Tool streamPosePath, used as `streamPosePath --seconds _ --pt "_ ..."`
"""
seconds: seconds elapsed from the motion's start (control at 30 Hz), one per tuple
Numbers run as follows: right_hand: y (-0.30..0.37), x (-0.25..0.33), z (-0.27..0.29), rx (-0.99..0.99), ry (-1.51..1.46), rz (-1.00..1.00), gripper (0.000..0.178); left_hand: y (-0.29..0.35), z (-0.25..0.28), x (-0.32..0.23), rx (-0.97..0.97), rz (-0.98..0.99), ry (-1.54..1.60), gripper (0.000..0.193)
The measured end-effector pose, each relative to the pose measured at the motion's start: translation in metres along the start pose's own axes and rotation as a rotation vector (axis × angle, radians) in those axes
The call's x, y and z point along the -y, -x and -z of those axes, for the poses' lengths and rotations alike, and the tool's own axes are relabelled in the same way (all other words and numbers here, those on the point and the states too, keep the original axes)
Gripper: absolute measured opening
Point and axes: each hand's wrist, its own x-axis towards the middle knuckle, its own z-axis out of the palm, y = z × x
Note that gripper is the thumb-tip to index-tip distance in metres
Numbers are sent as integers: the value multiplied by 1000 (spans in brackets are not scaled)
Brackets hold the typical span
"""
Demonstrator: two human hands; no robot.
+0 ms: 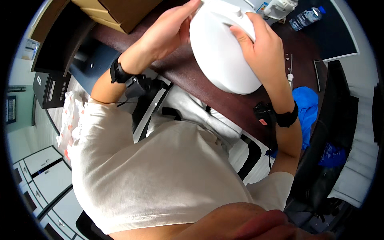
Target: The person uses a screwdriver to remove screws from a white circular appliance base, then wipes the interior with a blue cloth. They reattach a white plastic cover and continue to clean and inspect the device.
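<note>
Up over the dark red-brown desk (176, 68) I hold a large, smooth white plastic piece (220, 56), rounded like a disc-shaped base, with a small raised part near its far end. My right hand (262, 44) grips its right side, the thumb lying on the face and the fingers wrapped over the edge. At the far left rim is my left hand (170, 30), its thumb stretched along the edge; its other fingers are partly hidden behind the piece. A screwdriver (290, 76) with a pale handle lies on the desk to the right of my right hand.
A cardboard box (120, 16) stands at the far left of the desk. Far right are a white plastic device (280, 9) and a blue-capped water bottle (306, 19). A crumpled blue bag (306, 106) sits by my right forearm. Black straps with small devices circle both wrists.
</note>
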Motion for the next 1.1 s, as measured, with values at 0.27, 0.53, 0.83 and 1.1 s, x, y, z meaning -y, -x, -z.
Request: streamPosePath --seconds 0.27,0.53,0.83,1.1 --pt "9 14 -21 220 303 -358 41 -25 -4 17 -27 146 -45 41" --pt "30 11 -26 270 167 -591 40 -38 -10 39 -66 225 54 33" --pt "47 -26 10 192 -201 -912 42 -41 13 33 -130 136 -22 38" --pt "59 -15 42 -30 -1226 -1183 47 -57 24 47 1 307 -295 43"
